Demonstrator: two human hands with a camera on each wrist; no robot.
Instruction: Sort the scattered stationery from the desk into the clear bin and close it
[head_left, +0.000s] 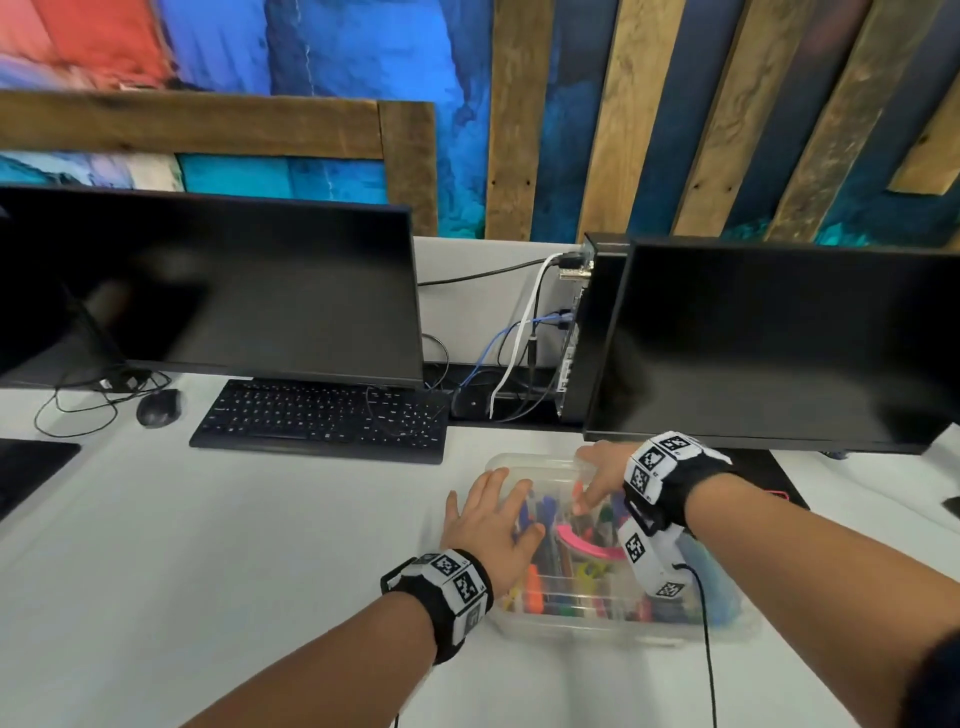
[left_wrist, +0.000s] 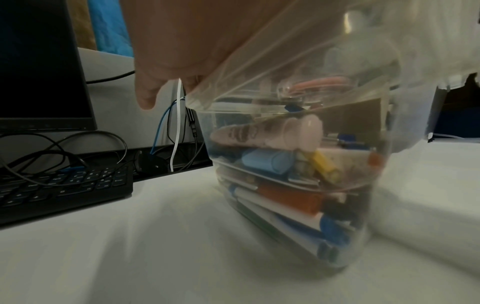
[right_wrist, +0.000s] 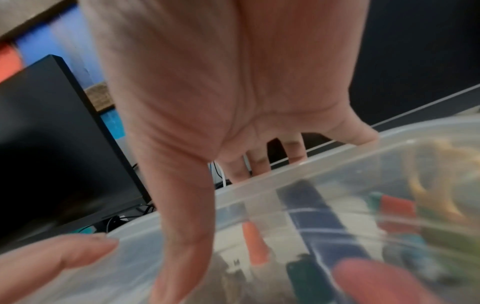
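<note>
Head view: clear bin (head_left: 597, 621) near desk (head_left: 208, 571) front edge, stationery (head_left: 576, 587) inside. Left hand (head_left: 491, 525) and right hand (head_left: 602, 475) spread flat on lid (head_left: 540, 470), apparently pressing it shut.

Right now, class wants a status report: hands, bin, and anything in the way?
Left hand flat on the clear lid, fingers straight. Right hand pressing the far edge. Clear bin full of markers, lid going on. Keyboard sits clear.

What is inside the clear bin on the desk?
The clear bin holds a jumble of markers and pens, plus something pink. Both hands press its lid; what lies beneath them is covered.
</note>
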